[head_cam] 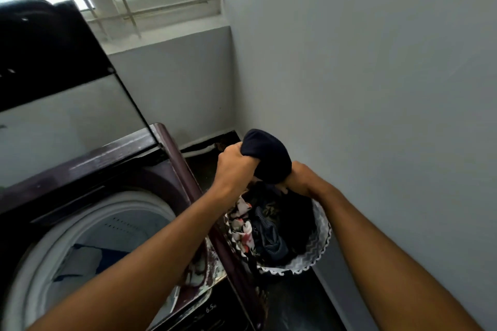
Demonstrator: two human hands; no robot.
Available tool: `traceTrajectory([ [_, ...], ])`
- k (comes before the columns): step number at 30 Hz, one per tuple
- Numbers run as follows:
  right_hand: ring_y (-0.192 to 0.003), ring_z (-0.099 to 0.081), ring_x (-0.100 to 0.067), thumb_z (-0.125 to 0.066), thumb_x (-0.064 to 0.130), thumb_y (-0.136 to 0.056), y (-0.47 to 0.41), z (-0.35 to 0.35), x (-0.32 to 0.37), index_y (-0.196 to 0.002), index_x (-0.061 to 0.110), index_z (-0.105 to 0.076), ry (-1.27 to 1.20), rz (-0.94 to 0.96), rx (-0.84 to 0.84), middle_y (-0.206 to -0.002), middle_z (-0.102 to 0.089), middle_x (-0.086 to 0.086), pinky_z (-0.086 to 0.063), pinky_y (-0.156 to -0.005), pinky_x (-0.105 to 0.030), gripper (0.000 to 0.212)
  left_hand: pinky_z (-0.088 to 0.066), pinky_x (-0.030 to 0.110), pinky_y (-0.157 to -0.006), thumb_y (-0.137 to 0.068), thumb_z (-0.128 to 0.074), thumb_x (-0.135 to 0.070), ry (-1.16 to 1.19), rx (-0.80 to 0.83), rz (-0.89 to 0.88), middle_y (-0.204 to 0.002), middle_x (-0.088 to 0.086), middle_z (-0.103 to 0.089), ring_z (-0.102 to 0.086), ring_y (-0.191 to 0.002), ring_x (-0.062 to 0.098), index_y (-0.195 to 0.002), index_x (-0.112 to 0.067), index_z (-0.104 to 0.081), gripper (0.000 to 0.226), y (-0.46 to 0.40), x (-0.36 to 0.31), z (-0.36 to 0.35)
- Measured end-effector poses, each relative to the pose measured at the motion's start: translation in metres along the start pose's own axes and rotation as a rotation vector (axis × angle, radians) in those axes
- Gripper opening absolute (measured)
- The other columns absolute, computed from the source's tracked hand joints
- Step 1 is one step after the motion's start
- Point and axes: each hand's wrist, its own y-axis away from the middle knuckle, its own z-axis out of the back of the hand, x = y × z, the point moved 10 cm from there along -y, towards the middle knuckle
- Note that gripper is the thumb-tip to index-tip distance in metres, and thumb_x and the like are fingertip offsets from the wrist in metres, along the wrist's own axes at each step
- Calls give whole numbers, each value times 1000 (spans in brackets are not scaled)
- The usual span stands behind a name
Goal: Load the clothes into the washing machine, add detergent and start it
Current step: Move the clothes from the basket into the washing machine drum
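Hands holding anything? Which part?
Both. Left hand and right hand grip a bunched dark navy garment at its lower gathered part, above the laundry basket.

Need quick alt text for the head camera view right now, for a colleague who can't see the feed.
Both hands, left hand and right hand, grip a dark bundled garment above a laundry basket full of clothes. Left of the basket stands a top-loading washing machine, lid raised, with some fabric already in its drum.
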Motion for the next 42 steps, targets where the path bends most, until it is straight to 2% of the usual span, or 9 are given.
traceTrajectory([
  [3, -61, -56, -25, -54, 15, -54, 15, 29, 41, -41, 16, -50, 120, 34, 15, -66, -65, -16, -51, -58, -41, 13, -61, 45, -69, -79, -62, -19, -111, 26, -66, -79, 4, -71, -71, -77, 23, -80, -18, -63, 2, 6, -16, 25],
  [9, -65, -49, -20, -61, 3, -63, 34, 45, 147, -46, 16, -50, 212, 162, 71, -68, -57, -9, -41, -61, -34, 23, -48, 33, -78, -85, -70, -19, -292, -63, -137, -109, 8, -67, -62, -94, 24, -126, -14, -50, 46, 31, -28, 86],
  [16, -70, -57, -26, -60, 13, -56, 44, -40, 268, -43, 19, -56, 307, 355, 183, -70, -62, -8, -51, -70, -40, 14, -41, 21, -66, -83, -62, -2, -268, -270, -238, -98, 4, -64, -61, -87, 22, -133, -23, -44, 57, 85, -27, 189],
  [19, -81, -56, -23, -69, 15, -53, 43, -87, 306, -58, 19, -66, 250, 412, 184, -82, -64, -13, -53, -85, -50, 6, -44, 19, -78, -82, -58, 4, -295, -330, -247, -115, 10, -68, -63, -103, 25, -134, -17, -54, 56, 112, -9, 231],
  [24, -106, -62, -32, -64, 22, -89, 73, -154, 360, -115, 4, -67, 373, 591, 78, -114, -67, -17, -50, -88, -38, 31, -45, 22, -87, -83, -64, -1, -388, -504, -182, -119, 12, -65, -62, -106, 29, -128, -13, -60, 47, 153, 34, 294],
  [27, -117, -58, -37, -63, 22, -90, 69, -199, 348, -123, 7, -63, 406, 588, 102, -125, -64, -18, -48, -94, -40, 37, -50, 42, -93, -78, -70, -11, -539, -393, 36, -123, 10, -58, -58, -111, 33, -131, -21, -53, 57, 156, 84, 303],
  [34, -106, -64, -33, -79, 16, -77, 64, -241, 292, -112, 5, -68, 434, 503, 220, -111, -70, -17, -49, -82, -37, 39, -48, 42, -100, -75, -76, -10, -527, -35, 339, -153, 10, -29, -48, -128, 33, -156, -23, -6, 108, 163, 147, 257],
  [38, -111, -59, -28, -81, 16, -69, 47, -210, 264, -115, 13, -69, 440, 475, 147, -116, -66, -10, -47, -92, -33, 48, -38, 50, -109, -83, -75, -22, -799, 197, 288, -159, 8, -16, -29, -142, 34, -157, -24, 8, 111, 152, 140, 208],
  [42, -123, -47, -31, -79, 31, -64, 42, -154, 229, -127, 26, -61, 410, 461, -27, -126, -55, -8, -43, -102, -43, 65, -35, 45, -112, -80, -76, -31, -835, 218, 45, -155, 5, -28, -30, -142, 28, -155, -22, -17, 96, 125, 109, 155],
])
